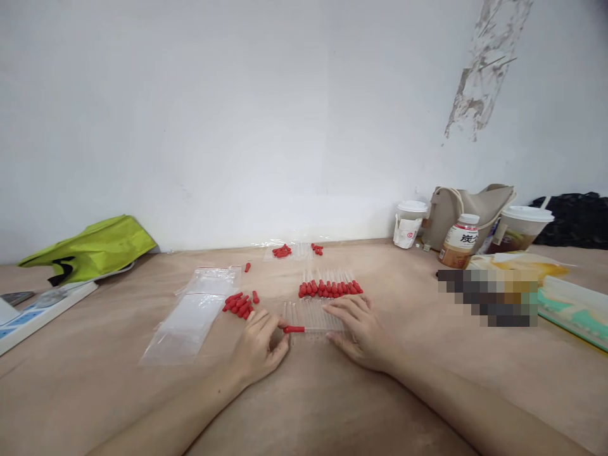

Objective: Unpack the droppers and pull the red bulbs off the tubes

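Observation:
A dropper with a red rubber bulb (294, 329) and a clear tube lies crosswise between my hands. My left hand (259, 345) is curled with its fingertips at the bulb's end, closed on it. My right hand (361, 329) has thumb and forefinger apart, and the tube's far end runs in between them; its contact there is hidden. Under and behind this dropper lie several clear tubes (308, 311) side by side. Beyond them is a row of droppers (330, 288) with red bulbs toward me. Loose red bulbs (239, 305) are heaped beyond my left hand.
Clear zip bags (190, 323) lie at left, and a clear bag of droppers (299, 251) lies by the wall. A power strip (45, 310) and green bag (95, 247) are far left. Cups (409, 225), a bottle (460, 240) and a beige bag (446, 218) stand right.

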`<state>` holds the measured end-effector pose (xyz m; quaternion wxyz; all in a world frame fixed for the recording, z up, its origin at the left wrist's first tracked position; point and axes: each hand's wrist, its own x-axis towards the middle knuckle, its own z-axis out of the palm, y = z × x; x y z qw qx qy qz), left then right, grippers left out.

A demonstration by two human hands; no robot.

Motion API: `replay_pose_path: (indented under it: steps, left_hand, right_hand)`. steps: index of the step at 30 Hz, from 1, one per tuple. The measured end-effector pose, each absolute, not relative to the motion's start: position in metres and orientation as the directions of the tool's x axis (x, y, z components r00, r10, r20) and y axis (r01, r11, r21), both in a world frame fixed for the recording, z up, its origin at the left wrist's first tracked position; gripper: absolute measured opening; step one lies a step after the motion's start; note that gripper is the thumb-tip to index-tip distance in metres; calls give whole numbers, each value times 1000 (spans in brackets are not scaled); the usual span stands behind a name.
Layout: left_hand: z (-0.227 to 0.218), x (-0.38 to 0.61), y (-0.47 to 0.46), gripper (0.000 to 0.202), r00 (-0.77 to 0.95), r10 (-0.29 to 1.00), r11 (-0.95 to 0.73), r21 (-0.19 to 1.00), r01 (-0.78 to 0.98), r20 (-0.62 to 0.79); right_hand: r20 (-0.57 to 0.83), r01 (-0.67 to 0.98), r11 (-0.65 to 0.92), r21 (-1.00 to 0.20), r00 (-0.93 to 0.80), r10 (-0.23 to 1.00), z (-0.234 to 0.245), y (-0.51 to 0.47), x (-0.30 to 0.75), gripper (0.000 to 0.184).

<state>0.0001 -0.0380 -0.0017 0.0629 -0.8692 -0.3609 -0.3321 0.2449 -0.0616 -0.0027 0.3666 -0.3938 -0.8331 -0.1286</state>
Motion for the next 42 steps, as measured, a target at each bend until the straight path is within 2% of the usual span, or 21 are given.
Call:
replay_pose_path:
  steps: [8,13,17,25,30,33,36,40,42]
  left_hand:
    - [-6,1,-38,7,554,544,-780,137,610,630]
    - [1,7,-43,23,628,514,-823,127,554,585]
    - [3,11,-43,14,670,470,-843,68,534,575]
    - [3,6,-46,21,740,351,-889,-43,455,573]
    - [3,6,-49,21,768,365,-887,-53,458,526]
    - [-1,1,-47,23,784,369,-888,-60,456,499]
    - [-2,-9,-44,24,735,400,-873,-16,487,548]
    - [11,-18,-38,18,545,476,-815,112,569,690]
    - [21,-22,-30,20,442,543,-756,186,628,714]
  right_hand:
    - [723,730,683,-10,-467,509,-11,-59,227,16]
    - [706,705,709,6,-505,496,-10,-62,225,15]
    - [707,682,731,35,-533,464,-11,-64,225,16]
    - [737,647,758,80,-551,393,-12,-67,228,15]
    - [725,655,751,85,-558,404,-8,-72,229,16]
    - [709,656,751,71,-563,424,-8,-75,234,18]
    - [719,679,734,19,-519,462,-10,-75,245,22]
    - [752,759,637,-132,-343,564,-10,-67,256,21]
    - [760,775,599,-203,-261,596,-9,-62,256,21]
